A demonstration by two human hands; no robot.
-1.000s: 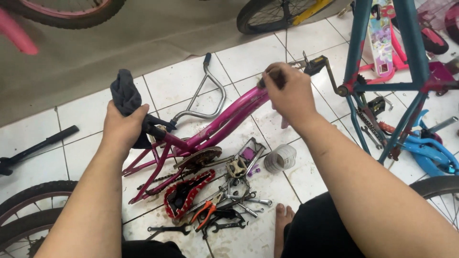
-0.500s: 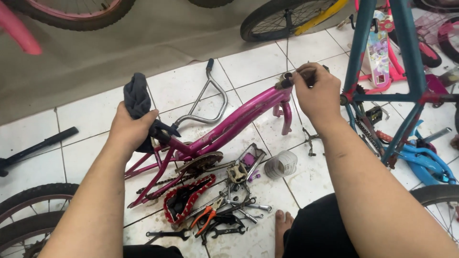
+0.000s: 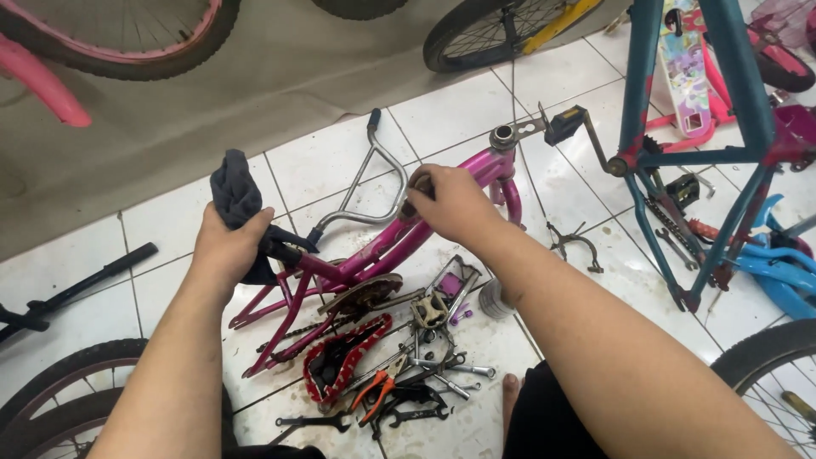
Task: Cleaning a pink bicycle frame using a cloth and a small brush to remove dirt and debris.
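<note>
Stripped magenta bike frame [image 3: 382,255], scuffed; left hand [image 3: 228,246] grip clutches dark rag [image 3: 234,195], right hand [image 3: 455,204] grip closed round tube.

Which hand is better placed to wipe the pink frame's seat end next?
Left, probably. The left hand already grips the dark cloth right at the seat end of the pink bicycle frame. The right hand is on the main tube nearer the head tube, with no cloth.

A soft, matt dark cloth [image 3: 236,204] is seen left of centre; the pink bike frame [image 3: 399,246] is glossy painted metal, scuffed, and the white floor tiles [image 3: 459,110] are smooth and shiny
</note>
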